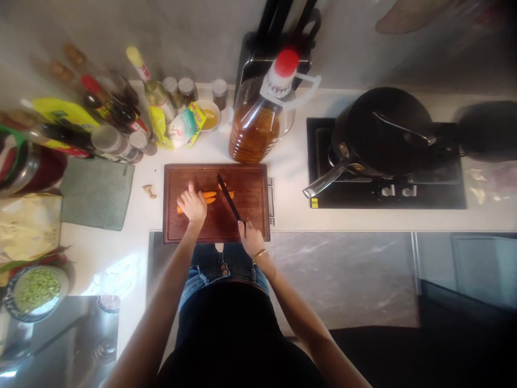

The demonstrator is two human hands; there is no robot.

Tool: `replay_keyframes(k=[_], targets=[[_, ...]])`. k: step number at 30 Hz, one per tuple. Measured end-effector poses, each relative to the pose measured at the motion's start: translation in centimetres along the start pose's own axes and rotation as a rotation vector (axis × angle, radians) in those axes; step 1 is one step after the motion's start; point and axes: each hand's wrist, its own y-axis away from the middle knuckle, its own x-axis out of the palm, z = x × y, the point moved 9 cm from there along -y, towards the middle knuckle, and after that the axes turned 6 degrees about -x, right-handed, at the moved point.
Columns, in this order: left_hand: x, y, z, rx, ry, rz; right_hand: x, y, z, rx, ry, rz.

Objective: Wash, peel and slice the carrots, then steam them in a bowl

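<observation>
On the brown wooden cutting board (218, 231) lie long orange carrot pieces (209, 198). My left hand (193, 205) rests over them and presses them down, with one finger raised; part of the carrot is covered by it. My right hand (251, 237) is closed around the handle of a dark knife (229, 198), whose blade points up and left across the board. Small cut carrot bits (231, 194) lie beside the blade, to the right of the longer pieces.
Behind the board stands a large oil jug (258, 124), with seasoning bottles and jars (115, 108) to the left. A lidded black pan (383, 134) sits on the stove at right. A green cloth (97, 191), a ginger piece (149, 191) and a bowl of chopped greens (36, 291) are left.
</observation>
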Motion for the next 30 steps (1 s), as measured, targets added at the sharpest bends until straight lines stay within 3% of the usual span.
replay_keyframes(k=[2,5,14,21,26,30], targets=[[-0.6,0.8,0.1,-0.164,0.004,-0.095,0.3,0.1,0.7,0.002,0.017,0.015],[-0.5,1.1,-0.1,-0.246,-0.008,-0.093,1.0,0.0,2.0,-0.011,0.019,0.038],[0.3,0.8,0.1,-0.303,0.005,0.018,2.5,0.0,4.7,-0.046,-0.021,0.09],[0.6,0.8,-0.5,-0.266,-0.197,0.098,3.6,-0.5,5.6,0.017,0.021,0.114],[0.4,0.5,-0.6,-0.234,-0.163,0.093,4.4,-1.6,5.0,0.014,-0.031,0.052],[-0.6,0.4,-0.2,-0.253,-0.06,0.05,4.2,-1.4,2.6,-0.035,-0.195,-0.065]])
